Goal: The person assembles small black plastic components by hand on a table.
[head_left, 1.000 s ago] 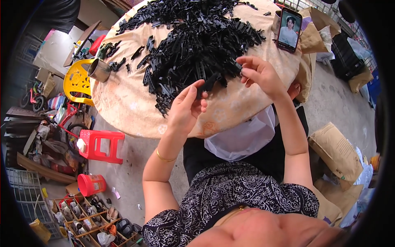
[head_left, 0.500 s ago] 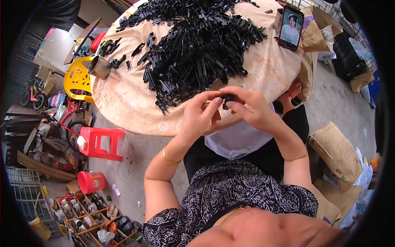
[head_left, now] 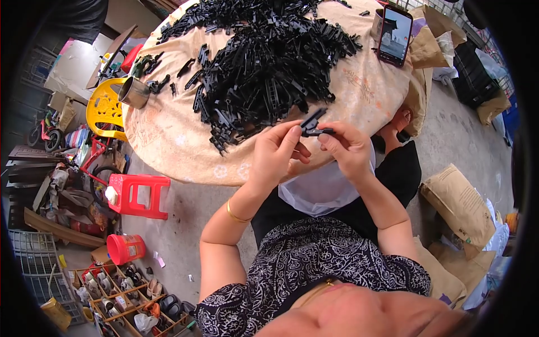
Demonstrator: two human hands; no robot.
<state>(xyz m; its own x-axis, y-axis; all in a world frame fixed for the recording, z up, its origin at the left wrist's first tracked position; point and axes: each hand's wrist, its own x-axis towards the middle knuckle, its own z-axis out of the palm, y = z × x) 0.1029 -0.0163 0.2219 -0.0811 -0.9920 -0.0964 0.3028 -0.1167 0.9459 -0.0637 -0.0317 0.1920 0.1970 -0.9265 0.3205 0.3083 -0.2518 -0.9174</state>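
Note:
Between my two hands is a small black plastic clip-like part (head_left: 312,124), its upper arm angled up and away from a shorter lower arm. My left hand (head_left: 276,150) pinches its left end between thumb and fingers. At the other end, my right hand (head_left: 349,147) grips the lower arm with thumb and forefinger. Both hands are held over the near edge of a round table (head_left: 168,154) with a peach patterned cloth. A large heap of similar black plastic parts (head_left: 264,73) lies just beyond my hands.
A phone (head_left: 394,37) stands upright at the table's right side. A metal cup (head_left: 135,92) sits at its left edge. White plastic (head_left: 320,191) lies over my lap. Left on the floor are a red stool (head_left: 138,194), a red bucket (head_left: 125,249) and a shoe rack (head_left: 126,303); right, paper sacks (head_left: 459,208).
The black part, mostly hidden by my fingers before, now shows with an arm sticking up. My right hand has drawn slightly lower, its fingers off the top. The phone's picture has changed.

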